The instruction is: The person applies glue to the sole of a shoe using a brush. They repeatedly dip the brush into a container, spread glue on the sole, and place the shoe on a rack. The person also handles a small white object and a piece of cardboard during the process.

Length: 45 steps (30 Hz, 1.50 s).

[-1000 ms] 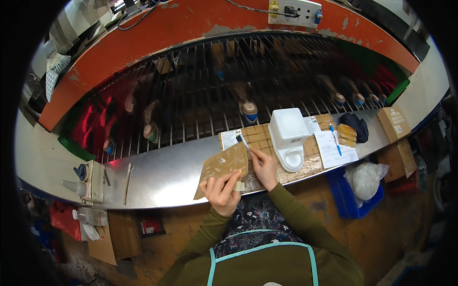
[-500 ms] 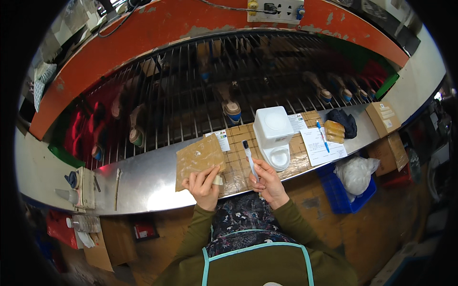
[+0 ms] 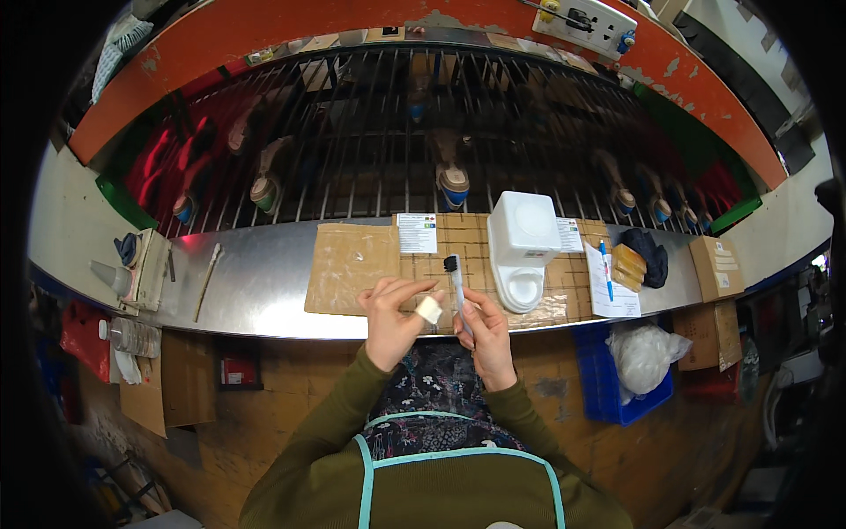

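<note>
My right hand (image 3: 486, 339) grips a small toothbrush-like brush (image 3: 456, 286) by its pale handle, black bristles up. Close on its left, my left hand (image 3: 397, 319) is raised with the fingers apart and no object gripped. A pale, whitish cover or wrap (image 3: 429, 309) shows at its thumb; I cannot tell which. Behind that hand a brown cardboard sheet (image 3: 352, 260) with whitish smears lies flat on the metal bench. A white plastic dispenser (image 3: 522, 229) with a round cup at its front stands beyond the brush, to the right.
Behind the bench (image 3: 256, 300) runs a rack of dark bars (image 3: 370, 167) carrying several shoe-shaped pieces (image 3: 454, 181). At right lie a blue pen (image 3: 606, 269) on paper, a yellowish block (image 3: 628, 267) and a small carton (image 3: 716, 267). A thin stick (image 3: 208, 280) lies left; a blue crate (image 3: 608, 388) stands below.
My left hand has come off the cardboard sheet, which now lies flat, and moved toward the brush. The brush stays in my right hand. The whole view has shifted.
</note>
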Tool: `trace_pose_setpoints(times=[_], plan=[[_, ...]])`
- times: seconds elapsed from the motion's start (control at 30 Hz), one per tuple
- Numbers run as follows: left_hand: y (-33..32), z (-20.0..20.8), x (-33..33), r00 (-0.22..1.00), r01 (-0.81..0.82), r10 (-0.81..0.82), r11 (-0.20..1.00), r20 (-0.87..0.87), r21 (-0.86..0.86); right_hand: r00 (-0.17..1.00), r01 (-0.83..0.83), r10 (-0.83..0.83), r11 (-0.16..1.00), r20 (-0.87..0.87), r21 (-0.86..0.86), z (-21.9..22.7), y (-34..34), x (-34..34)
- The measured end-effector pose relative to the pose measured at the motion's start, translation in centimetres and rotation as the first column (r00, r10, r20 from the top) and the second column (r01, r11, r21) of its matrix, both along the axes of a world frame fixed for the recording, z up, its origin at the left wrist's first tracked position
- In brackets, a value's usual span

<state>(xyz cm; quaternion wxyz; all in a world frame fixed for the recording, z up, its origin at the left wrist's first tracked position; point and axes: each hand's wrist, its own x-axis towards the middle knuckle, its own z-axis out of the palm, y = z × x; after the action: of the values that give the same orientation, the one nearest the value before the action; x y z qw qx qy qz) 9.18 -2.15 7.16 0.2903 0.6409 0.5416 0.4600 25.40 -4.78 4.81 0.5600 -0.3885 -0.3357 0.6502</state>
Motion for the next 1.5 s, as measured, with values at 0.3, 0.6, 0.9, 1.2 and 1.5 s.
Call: trace_pose_setpoints(times=[0.3,0.6,0.9,1.2,1.5], plan=[[1.3,-1.1,4.0,0.920,0.034,-0.037,0.999,0.390,0.013,0.992,0.118,-0.123,0.987,0.040,0.110,0.4,-1.1,-0.1],[1.0,-1.0,4.5,0.954,-0.137,0.259,0.822,-0.150,0.553,0.979,0.196,-0.203,0.967,0.030,0.162,-1.3,-1.1,-1.6],[1.6,-1.3,3.9,0.927,-0.131,0.326,0.744,-0.185,0.655,0.975,0.221,-0.221,0.961,-0.016,0.164,-0.6,-1.2,-2.6],[0.1,0.0,2.1,0.974,-0.119,0.204,0.827,-0.096,0.550,0.959,0.175,-0.208,0.969,-0.191,-0.174,1.1,0.9,1.3],[0.6,-0.4,2.1,0.999,-0.017,0.008,0.977,0.042,0.215,0.904,-0.127,0.053,0.981,-0.423,-0.148,1.1,0.2,0.8]])
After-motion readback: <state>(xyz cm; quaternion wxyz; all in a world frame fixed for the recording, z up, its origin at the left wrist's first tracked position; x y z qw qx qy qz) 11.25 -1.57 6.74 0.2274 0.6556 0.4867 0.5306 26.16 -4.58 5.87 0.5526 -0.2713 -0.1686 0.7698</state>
